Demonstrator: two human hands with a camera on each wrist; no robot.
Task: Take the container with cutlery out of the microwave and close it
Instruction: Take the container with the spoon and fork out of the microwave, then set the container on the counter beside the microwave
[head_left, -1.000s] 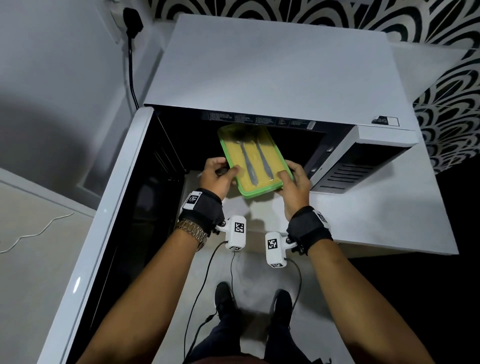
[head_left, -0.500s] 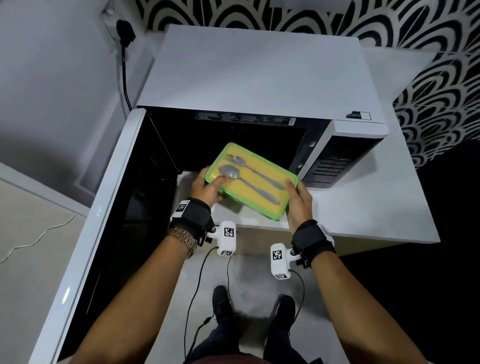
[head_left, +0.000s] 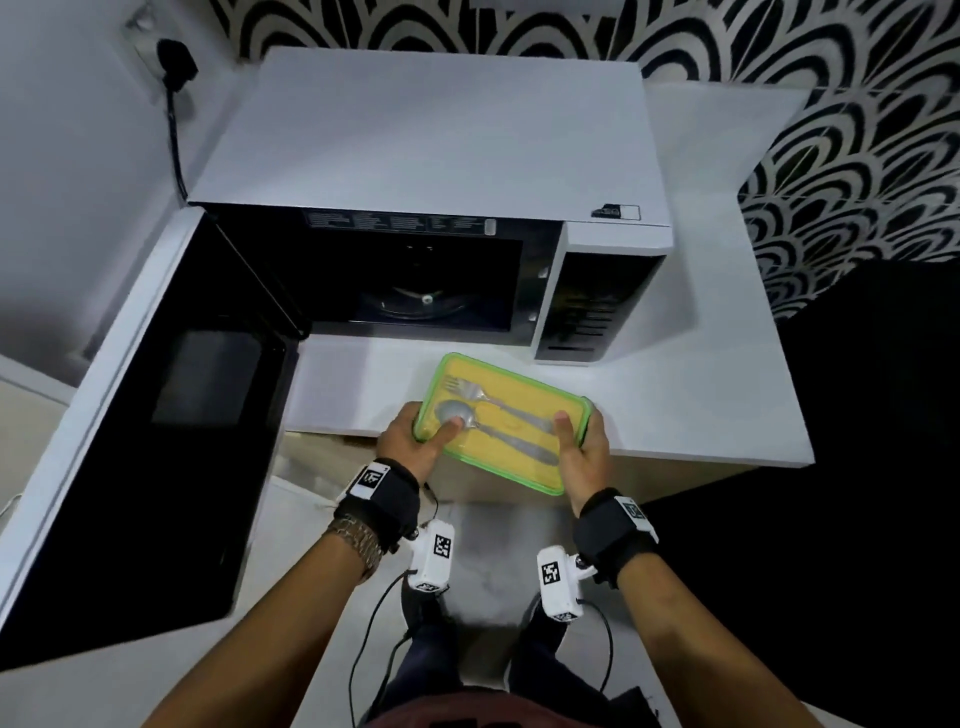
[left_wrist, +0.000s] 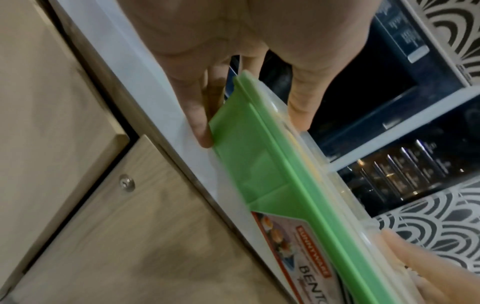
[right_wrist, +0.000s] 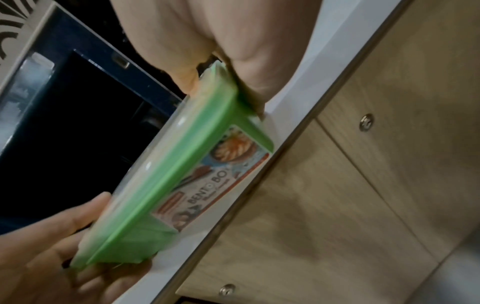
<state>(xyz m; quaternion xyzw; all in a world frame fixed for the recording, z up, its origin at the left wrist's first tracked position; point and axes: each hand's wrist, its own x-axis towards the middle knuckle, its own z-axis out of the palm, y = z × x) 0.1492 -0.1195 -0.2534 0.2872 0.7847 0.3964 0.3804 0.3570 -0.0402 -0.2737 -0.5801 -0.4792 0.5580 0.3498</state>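
A green-rimmed container with a clear lid and yellow inside holds a spoon and a fork. It hangs just over the front edge of the white counter, outside the microwave. My left hand grips its left end, thumb on the lid. My right hand grips its right end, thumb on top. The left wrist view shows the container's side with a label, and the right wrist view shows the same container. The microwave door stands wide open to the left, and the cavity shows only its glass turntable.
The open door juts out toward me on the left. A black plug and cable run down the wall behind it. Wooden cabinet fronts lie below the counter. The patterned wall is at the back right.
Both hands have drawn the container out of the microwave cavity, toward me and to the right, down to the counter's front edge. It has turned from lengthwise to slanting across.
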